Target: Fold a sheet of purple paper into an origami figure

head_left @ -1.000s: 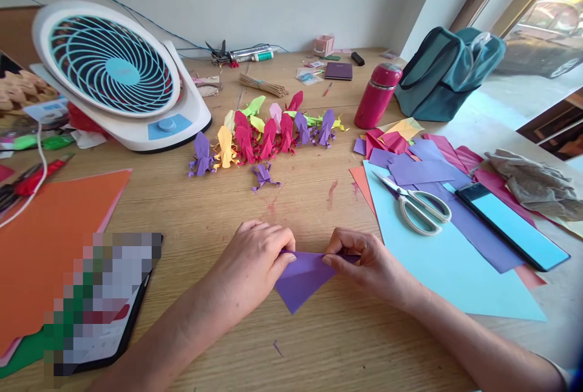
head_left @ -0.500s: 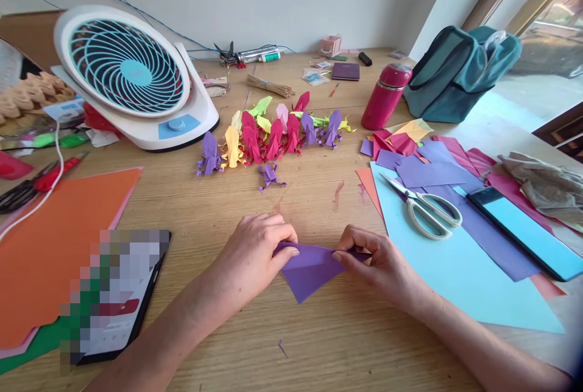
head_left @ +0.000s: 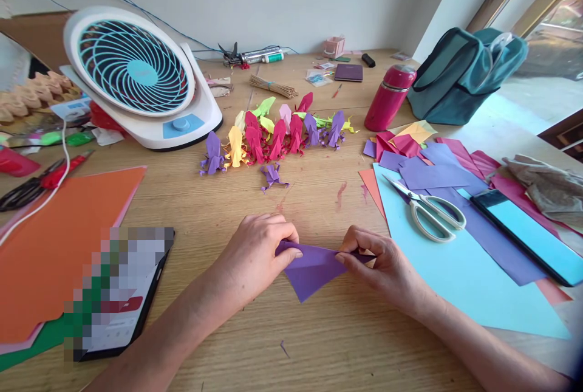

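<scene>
A folded purple sheet of paper (head_left: 307,273) hangs between my hands just above the wooden table (head_left: 218,343), one corner pointing toward me. My left hand (head_left: 262,246) pinches its left end between thumb and fingers. At the right end, my right hand (head_left: 373,261) grips the folded edge, and a dark tip sticks out past the fingers. Beyond my hands sits a small purple origami figure (head_left: 272,175). Behind it stand several origami figures in red, yellow, purple, pink and green, among them a yellow one (head_left: 235,146).
White-handled scissors (head_left: 432,213) and a phone (head_left: 523,234) lie on light blue paper (head_left: 455,288) at right. A red flask (head_left: 390,97) and teal bag (head_left: 455,76) stand behind. At left are a fan (head_left: 141,73), orange paper (head_left: 59,246) and a tablet (head_left: 132,313).
The whole view has shifted slightly, so everything appears a little further right. Both hands keep their pinch on the purple paper, with hardly any other movement.
</scene>
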`<state>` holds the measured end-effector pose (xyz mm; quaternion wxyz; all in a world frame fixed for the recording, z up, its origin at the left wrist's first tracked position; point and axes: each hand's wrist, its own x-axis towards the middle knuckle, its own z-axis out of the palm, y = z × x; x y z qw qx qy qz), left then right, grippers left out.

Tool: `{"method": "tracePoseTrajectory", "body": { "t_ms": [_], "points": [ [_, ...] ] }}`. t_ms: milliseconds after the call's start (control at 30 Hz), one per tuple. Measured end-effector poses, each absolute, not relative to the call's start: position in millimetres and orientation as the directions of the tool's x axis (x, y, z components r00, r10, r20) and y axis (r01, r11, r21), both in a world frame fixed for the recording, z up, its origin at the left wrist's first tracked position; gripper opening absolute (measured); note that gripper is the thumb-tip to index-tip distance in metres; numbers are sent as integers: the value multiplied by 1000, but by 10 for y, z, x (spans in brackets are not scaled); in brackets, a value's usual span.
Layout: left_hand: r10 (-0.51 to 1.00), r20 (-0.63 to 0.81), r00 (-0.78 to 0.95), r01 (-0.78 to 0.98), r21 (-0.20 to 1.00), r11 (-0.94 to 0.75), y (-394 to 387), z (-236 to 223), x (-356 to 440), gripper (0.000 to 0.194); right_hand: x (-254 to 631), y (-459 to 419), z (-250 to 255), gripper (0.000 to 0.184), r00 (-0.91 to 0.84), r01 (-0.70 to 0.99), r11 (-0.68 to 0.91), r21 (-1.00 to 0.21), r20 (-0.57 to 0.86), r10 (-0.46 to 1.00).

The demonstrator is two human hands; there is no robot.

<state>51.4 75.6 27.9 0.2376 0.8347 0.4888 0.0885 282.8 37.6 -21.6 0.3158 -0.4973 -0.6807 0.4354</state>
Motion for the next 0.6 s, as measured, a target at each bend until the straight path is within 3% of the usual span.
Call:
{"method": "tracePoseTrajectory", "body": {
  "t_ms": [600],
  "points": [
    [855, -61, 515, 750, 514, -415, 786, 244, 490, 11, 2840, 371, -228, 20, -298, 411, 173, -895, 48, 953]
  ]
}}
